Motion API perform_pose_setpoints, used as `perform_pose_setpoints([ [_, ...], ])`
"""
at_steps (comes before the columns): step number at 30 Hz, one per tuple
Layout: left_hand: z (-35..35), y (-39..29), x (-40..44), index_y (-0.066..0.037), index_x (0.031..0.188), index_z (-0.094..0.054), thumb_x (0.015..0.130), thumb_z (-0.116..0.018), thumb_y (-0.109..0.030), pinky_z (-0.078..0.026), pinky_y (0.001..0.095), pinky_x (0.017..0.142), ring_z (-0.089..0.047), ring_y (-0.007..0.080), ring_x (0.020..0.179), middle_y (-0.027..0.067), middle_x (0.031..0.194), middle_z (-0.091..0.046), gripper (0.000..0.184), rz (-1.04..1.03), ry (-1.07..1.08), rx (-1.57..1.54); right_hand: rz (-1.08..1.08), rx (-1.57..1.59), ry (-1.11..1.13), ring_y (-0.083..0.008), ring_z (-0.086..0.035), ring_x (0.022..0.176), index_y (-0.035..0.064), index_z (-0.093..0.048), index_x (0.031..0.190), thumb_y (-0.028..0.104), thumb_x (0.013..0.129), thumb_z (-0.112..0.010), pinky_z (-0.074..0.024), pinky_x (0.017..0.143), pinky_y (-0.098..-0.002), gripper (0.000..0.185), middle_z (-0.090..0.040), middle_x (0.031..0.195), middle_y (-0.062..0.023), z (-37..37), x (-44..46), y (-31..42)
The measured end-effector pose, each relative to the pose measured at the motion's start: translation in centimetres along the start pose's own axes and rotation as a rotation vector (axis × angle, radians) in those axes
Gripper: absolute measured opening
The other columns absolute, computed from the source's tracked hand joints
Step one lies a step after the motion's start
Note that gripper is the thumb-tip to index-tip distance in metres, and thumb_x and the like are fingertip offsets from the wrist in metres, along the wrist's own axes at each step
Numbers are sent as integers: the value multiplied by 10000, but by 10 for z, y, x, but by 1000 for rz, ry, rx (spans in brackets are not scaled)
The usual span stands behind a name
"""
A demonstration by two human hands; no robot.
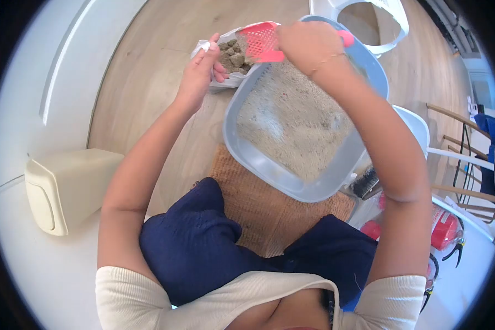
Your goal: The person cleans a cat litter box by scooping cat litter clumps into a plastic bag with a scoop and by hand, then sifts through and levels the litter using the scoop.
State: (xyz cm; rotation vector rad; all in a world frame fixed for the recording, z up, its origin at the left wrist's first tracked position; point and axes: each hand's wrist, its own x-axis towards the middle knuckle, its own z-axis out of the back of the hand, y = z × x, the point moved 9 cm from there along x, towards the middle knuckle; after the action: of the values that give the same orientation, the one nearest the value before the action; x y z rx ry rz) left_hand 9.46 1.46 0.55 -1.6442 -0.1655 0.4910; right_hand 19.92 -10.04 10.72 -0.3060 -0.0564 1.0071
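Note:
My right hand (313,47) is closed round the handle of a pink slotted litter scoop (261,36). The scoop's head is over the right side of a white plastic bag (223,84). Inside the bag lie brown-grey litter clumps (234,58). At the bag's left edge, my left hand (199,74) pinches a bit of the white plastic. A blue-grey litter box (261,176) stands right of the bag, with sandy litter (291,118) spread over its bottom. My right forearm reaches across the box's right side and hides part of it.
A brown woven mat (258,214) lies between my knees and the box. A white ring-shaped cover (399,27) sits behind the box. On the left is a cream bin (74,181). A dark-bristled brush (364,182) and a red fire extinguisher (444,228) are at the right.

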Motion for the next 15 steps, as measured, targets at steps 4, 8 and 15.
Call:
perform_pose_setpoints([
  [4, 6, 11, 2, -78, 1320, -426, 932, -442, -391, -394, 208, 591, -470, 67, 596, -19, 680, -464, 498, -25, -87, -26, -137, 387, 62, -300, -614, 898, 132, -622, 1071, 359, 852, -485, -474, 779, -397, 345, -648, 931, -147, 9, -63, -68],
  [8, -5, 11, -4, -113, 1269, -496, 945, -424, -371, -380, 188, 589, -452, 51, 614, -34, 665, -437, 420, 10, -56, 16, -297, 505, 169, -319, -608, 885, 218, -599, 1139, 396, 847, -483, -472, 783, -411, 361, -644, 978, -130, -25, -135, -146],
  [15, -15, 28, 0, -109, 1213, -550, 953, -407, -374, -396, 198, 684, -483, 57, 733, -21, 791, -515, 398, -19, -37, 161, -342, -61, 406, -294, -650, 729, 147, -645, 984, 280, 828, -503, -511, 641, -421, 249, -662, 810, -118, -138, -202, -160],
])
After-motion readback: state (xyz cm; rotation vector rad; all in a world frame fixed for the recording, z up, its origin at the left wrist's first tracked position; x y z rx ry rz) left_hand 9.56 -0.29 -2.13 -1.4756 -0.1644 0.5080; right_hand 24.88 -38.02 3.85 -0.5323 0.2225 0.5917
